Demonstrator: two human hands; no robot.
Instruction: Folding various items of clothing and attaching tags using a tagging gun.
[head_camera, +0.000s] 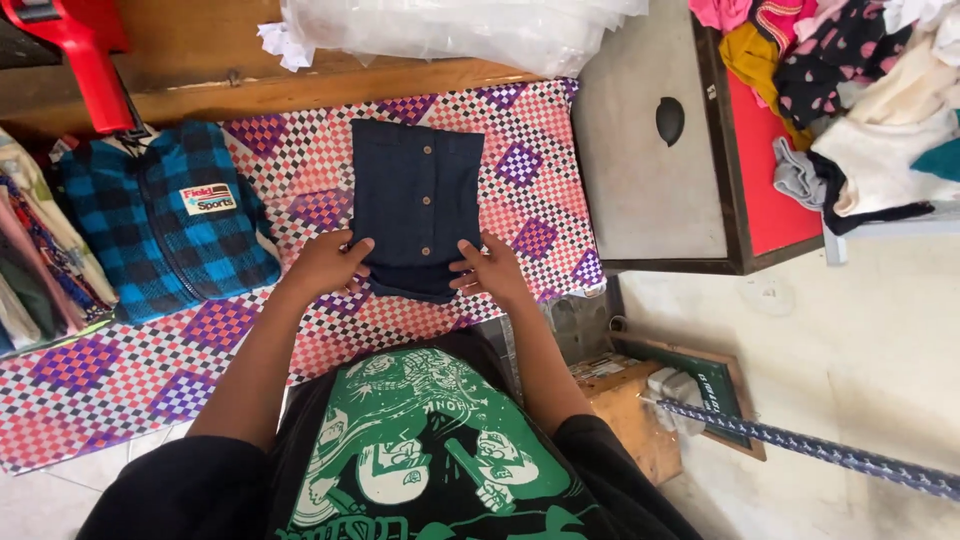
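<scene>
Folded dark navy button shirt (417, 205) lies mid-tabletop on the checkered pink-purple cloth (250, 330), buttons up, collar end far. Left hand (327, 265) grips its near-left corner, fingers curled over the edge. Right hand (490, 270) grips the near-right corner the same way, thumb on top. Blue-black plaid jacket (165, 220) lies folded to the left, apart from the shirt. Stack of clear plastic bags (460, 30) sits at the far edge. Heap of mixed clothes (850, 90) far right.

Blue checked jacket (165, 220), stacked clear bags (470, 30)
</scene>
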